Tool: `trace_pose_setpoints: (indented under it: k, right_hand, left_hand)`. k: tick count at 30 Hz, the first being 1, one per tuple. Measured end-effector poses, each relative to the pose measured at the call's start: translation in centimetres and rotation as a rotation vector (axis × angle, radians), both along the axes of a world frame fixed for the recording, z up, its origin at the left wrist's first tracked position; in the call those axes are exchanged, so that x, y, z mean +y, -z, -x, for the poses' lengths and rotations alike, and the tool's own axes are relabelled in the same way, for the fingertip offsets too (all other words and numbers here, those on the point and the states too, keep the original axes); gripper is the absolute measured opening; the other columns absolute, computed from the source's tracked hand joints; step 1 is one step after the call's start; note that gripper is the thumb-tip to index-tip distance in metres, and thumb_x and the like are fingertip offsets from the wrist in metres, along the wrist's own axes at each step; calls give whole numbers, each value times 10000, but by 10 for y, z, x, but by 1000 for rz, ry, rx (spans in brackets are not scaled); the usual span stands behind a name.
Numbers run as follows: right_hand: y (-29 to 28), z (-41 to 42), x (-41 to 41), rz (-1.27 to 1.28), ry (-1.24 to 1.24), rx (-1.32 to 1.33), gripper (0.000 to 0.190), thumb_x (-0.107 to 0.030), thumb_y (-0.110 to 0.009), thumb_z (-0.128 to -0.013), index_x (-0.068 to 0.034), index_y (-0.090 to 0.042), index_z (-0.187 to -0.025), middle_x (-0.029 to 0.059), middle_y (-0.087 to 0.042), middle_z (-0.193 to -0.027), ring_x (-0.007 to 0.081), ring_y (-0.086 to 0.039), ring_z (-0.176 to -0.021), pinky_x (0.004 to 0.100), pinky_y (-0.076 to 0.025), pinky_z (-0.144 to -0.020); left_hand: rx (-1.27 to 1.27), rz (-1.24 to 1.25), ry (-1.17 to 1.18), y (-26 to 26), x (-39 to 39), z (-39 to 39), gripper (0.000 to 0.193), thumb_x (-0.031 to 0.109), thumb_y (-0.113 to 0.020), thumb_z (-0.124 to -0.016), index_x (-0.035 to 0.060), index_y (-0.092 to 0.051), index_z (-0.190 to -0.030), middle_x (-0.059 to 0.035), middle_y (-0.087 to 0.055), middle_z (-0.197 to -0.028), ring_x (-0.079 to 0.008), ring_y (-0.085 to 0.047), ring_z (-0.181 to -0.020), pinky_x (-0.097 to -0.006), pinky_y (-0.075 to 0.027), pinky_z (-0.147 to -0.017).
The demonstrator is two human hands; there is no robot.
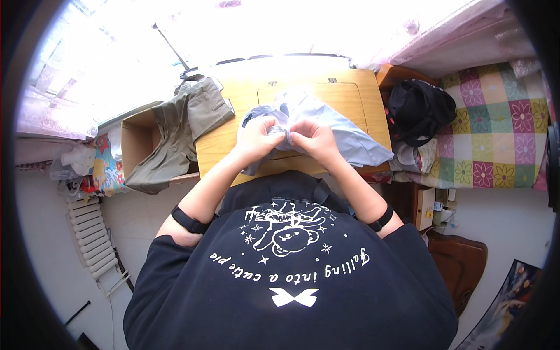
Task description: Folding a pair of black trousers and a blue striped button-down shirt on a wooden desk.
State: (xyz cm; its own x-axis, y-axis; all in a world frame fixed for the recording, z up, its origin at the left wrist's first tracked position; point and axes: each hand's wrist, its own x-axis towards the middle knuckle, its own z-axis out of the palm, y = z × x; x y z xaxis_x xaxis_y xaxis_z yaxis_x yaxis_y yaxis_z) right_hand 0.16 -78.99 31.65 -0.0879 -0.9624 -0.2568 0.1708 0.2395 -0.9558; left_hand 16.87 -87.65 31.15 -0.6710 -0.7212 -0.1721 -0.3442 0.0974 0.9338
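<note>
A light blue striped garment [343, 133], seemingly a shirt, lies bunched on the yellow wooden table [214, 151] before me. My left hand [261, 138] pinches a folded part of it between thumb and fingers. Close beside it, my right hand [313, 136] pinches the cloth near the same spot, with only a small gap between the two thumbs. A loop of the garment stands up behind my left hand, and its loose end spreads to the right under my right wrist. Glare washes out the cloth behind my hands.
Olive-grey trousers [170, 135] hang from the table's left part over an open cardboard box [139, 133]. At the right, a black bag or cap [420, 111] lies by a bed with a checked floral cover [485, 131]. A bright window and pink curtains are behind the table.
</note>
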Motion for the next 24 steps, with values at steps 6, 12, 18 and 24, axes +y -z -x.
trace_pose_setpoints:
  k: [6,12,18,24]
  right_hand:
    - [-6,-11,-5,161,8,616,105,-43,-662,-753,11,-631,-838,60,-640,-702,90,-594,-618,236,-498,-590]
    - [-3,-24,-5,150,6,711,98,-55,-657,-714,0,-596,-767,99,-621,-679,178,-613,-603,289,-503,-586]
    - [0,-32,-10,439,114,1017,93,-94,-623,-692,-45,-547,-715,108,-574,-652,289,-587,-633,381,-481,-571]
    - [-8,-30,-10,518,175,1249,98,-107,-635,-659,-90,-550,-703,59,-562,-673,240,-577,-631,353,-469,-561]
  left_hand:
    - [-36,68,-26,21,1,-1,185,200,-606,-778,18,-596,-811,-83,-592,-676,-155,-573,-665,-304,-451,-622]
    - [85,-560,-79,29,-3,-10,118,182,-620,-821,67,-605,-801,19,-584,-763,-56,-495,-704,-240,-412,-653]
    - [94,-583,17,5,-10,-9,104,185,-632,-829,81,-632,-836,22,-605,-769,-45,-520,-767,-209,-412,-711]
    - [260,-763,-24,21,-10,-11,125,174,-621,-823,68,-654,-880,16,-617,-810,-51,-538,-735,-220,-439,-671]
